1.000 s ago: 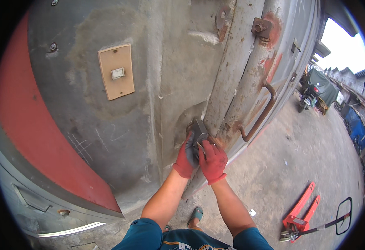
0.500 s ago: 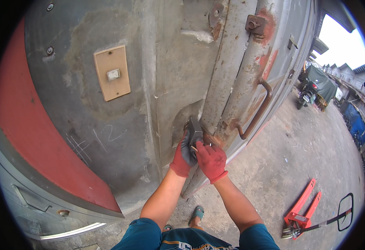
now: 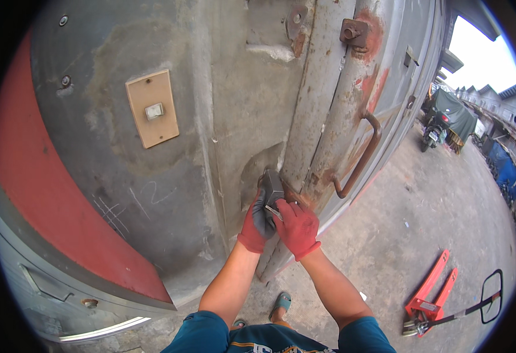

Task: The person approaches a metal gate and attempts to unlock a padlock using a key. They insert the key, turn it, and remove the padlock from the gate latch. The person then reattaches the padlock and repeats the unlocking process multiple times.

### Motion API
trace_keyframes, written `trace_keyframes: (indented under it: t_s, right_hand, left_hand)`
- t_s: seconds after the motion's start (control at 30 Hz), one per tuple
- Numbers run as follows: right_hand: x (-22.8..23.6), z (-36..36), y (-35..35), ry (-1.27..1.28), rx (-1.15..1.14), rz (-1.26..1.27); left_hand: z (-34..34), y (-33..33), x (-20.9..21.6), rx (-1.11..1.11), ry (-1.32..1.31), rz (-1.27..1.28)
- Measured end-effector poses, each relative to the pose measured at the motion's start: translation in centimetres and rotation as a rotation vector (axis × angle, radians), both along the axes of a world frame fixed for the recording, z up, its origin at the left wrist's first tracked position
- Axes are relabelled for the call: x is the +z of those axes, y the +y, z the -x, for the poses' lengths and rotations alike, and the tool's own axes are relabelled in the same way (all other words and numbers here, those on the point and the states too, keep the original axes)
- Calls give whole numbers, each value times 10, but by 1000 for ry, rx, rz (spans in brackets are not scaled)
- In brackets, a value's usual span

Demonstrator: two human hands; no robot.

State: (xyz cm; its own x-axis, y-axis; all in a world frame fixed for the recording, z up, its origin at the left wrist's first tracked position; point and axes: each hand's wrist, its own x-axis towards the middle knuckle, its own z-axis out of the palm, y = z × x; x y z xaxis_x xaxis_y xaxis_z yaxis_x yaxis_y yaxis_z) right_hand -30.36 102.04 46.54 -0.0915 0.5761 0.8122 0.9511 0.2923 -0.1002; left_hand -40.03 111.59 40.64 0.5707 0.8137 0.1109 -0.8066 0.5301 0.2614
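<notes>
Both my hands wear red gloves with dark grey palms and are together at the edge of a worn grey metal door (image 3: pixel 331 147). My left hand (image 3: pixel 256 220) is closed round a dark, block-shaped padlock (image 3: pixel 273 187), beside a rounded recess in the wall. Right against it, my right hand (image 3: pixel 297 226) has its fingers bent in a pinch. A thin, silvery, key-like metal piece (image 3: pixel 273 212) sticks out between the two hands, at the right fingertips. Its far end is hidden by the gloves. Rusty metal (image 3: pixel 296 199) shows just behind the right fingers.
A rusty bar handle (image 3: pixel 374 153) juts from the door above right of my hands. A beige switch plate (image 3: pixel 152 109) is on the grey wall at left. On the concrete floor at right stands a red pallet jack (image 3: pixel 431 297). Farther off is a parked motorcycle (image 3: pixel 433 132).
The padlock has turned slightly in my left hand, and more of the thin metal piece shows. My hands stay together at the door edge. The view has shifted a little.
</notes>
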Motion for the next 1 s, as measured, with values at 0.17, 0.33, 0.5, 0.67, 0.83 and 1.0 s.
trace_keyframes:
  t_s: [0.17, 0.33, 0.5, 0.67, 0.83, 1.0]
  right_hand:
    - [7, 7, 6, 47, -13, -14]
    - [10, 9, 10, 53, 5, -53]
    - [7, 6, 7, 135, 37, -28]
    - [2, 1, 1, 194, 22, -32]
    - [9, -1, 1, 240, -29, -45]
    - [20, -5, 4, 254, 46, -61]
  left_hand:
    - [1, 5, -11, -42, -64, -54]
    - [5, 8, -14, -89, -112, -76]
    - [2, 2, -8, -34, -14, -19]
    - [5, 5, -6, -87, -12, -60]
    - [2, 1, -4, -38, 12, -28]
    - [5, 1, 2, -119, -117, -23]
